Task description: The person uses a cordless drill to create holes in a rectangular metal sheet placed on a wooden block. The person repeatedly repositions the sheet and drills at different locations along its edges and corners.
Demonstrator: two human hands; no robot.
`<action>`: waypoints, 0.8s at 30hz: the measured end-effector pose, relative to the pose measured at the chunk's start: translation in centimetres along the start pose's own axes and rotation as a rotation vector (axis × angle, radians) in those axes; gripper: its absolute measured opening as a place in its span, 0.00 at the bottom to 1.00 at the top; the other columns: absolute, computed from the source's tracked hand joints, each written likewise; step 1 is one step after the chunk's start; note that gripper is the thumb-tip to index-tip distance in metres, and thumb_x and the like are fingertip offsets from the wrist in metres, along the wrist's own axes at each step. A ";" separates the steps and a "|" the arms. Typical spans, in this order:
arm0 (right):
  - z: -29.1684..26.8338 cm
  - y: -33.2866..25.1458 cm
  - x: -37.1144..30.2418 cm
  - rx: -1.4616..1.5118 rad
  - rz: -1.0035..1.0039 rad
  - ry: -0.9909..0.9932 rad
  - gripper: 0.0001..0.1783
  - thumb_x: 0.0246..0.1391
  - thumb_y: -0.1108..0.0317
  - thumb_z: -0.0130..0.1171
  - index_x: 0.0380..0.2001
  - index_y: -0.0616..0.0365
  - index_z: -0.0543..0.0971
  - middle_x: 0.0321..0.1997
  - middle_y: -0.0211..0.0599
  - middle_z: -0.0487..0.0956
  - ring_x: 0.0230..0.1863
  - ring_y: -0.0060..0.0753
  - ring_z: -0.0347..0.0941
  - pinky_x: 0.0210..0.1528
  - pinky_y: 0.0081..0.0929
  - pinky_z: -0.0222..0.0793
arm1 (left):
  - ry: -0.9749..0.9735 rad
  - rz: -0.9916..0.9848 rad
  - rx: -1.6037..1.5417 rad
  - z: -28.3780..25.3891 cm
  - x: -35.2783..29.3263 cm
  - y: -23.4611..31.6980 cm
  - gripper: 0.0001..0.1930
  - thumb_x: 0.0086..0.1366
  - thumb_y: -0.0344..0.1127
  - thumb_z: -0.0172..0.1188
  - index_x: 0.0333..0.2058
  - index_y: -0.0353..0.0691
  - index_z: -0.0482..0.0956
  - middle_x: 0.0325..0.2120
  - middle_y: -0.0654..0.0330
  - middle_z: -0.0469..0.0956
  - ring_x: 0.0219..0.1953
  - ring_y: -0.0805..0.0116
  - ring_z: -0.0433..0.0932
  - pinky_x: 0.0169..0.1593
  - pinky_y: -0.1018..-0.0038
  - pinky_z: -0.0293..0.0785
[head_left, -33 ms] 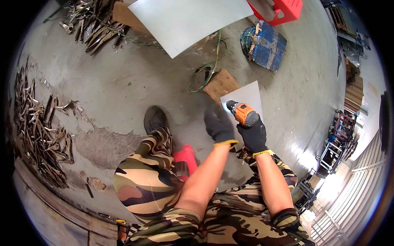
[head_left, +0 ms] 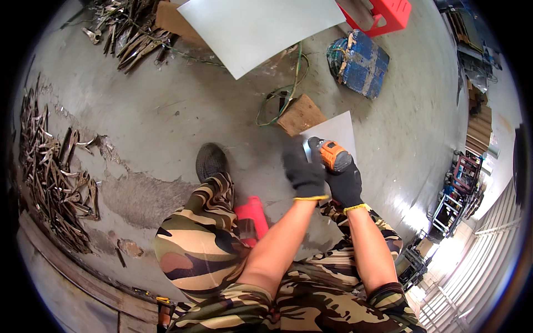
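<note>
My right hand [head_left: 345, 186], in a black glove with a yellow cuff, is wrapped round an orange and black cordless drill [head_left: 335, 156]. The drill's chuck end points up and left, over a pale grey metal sheet [head_left: 342, 126]. Beside the chuck, my left hand [head_left: 305, 171] wears a matching glove. Motion smears its fingers, so I cannot tell whether they hold anything or touch the drill. Just beyond the hands a brown wooden block [head_left: 301, 115] lies on the floor, with the small sheet's corner next to it.
A large pale sheet [head_left: 258, 33] lies at the far side, near a red plastic stool [head_left: 388, 15]. A taped blue bundle [head_left: 363, 64] stands beyond the drill. Metal pieces [head_left: 50, 166] are heaped at the left. A red object [head_left: 254, 213] lies between my legs; green cord [head_left: 294, 83] trails nearby.
My left hand has shifted slightly right, closer to the drill and my right hand. The right hand keeps its hold on the drill. The view has shifted slightly.
</note>
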State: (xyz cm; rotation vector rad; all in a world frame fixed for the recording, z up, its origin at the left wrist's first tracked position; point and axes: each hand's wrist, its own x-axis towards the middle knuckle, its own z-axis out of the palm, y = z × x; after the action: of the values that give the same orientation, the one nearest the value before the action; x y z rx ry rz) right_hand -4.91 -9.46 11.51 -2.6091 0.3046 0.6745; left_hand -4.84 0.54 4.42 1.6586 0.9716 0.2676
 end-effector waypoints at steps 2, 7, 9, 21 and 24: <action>0.6 3.6 0.3 0.562 0.018 -0.058 0.26 0.62 0.61 0.59 0.60 0.59 0.72 0.54 0.47 0.81 0.55 0.44 0.78 0.58 0.39 0.73 | -0.234 0.300 -0.288 -2.1 1.5 7.4 0.16 0.59 0.41 0.68 0.40 0.36 0.81 0.43 0.51 0.81 0.45 0.48 0.79 0.49 0.59 0.74; 0.7 2.6 0.1 0.779 0.088 -0.086 0.24 0.71 0.62 0.47 0.65 0.61 0.68 0.63 0.43 0.75 0.62 0.39 0.72 0.66 0.37 0.67 | -0.664 0.461 0.257 -1.0 2.9 9.0 0.11 0.59 0.47 0.64 0.33 0.47 0.84 0.30 0.58 0.83 0.39 0.54 0.79 0.43 0.52 0.66; 0.1 0.5 0.2 0.314 -0.024 -0.058 0.22 0.69 0.62 0.48 0.62 0.60 0.69 0.60 0.42 0.75 0.60 0.39 0.73 0.63 0.37 0.67 | -0.707 0.466 0.327 -0.9 2.7 8.5 0.09 0.58 0.45 0.63 0.28 0.48 0.82 0.25 0.59 0.82 0.37 0.55 0.78 0.41 0.52 0.64; -2.3 -9.5 2.4 -0.727 -0.470 -0.076 0.13 0.59 0.60 0.53 0.44 0.52 0.73 0.43 0.35 0.75 0.47 0.38 0.75 0.47 0.40 0.69 | -0.664 0.539 0.190 -1.1 2.5 8.1 0.07 0.51 0.39 0.64 0.24 0.44 0.78 0.22 0.56 0.77 0.33 0.53 0.76 0.44 0.52 0.63; -2.2 -10.3 2.7 -0.826 -0.546 -0.059 0.10 0.57 0.60 0.54 0.40 0.50 0.74 0.39 0.33 0.75 0.43 0.38 0.76 0.43 0.41 0.69 | -0.595 0.575 0.152 -1.4 2.7 8.2 0.07 0.50 0.38 0.64 0.24 0.43 0.76 0.21 0.56 0.76 0.32 0.53 0.75 0.44 0.53 0.65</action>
State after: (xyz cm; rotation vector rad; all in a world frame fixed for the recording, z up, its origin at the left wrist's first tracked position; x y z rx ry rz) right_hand 1.55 -1.61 15.47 -3.1746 -0.8569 0.7764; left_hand -0.31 3.27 11.33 1.9723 0.0602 0.0654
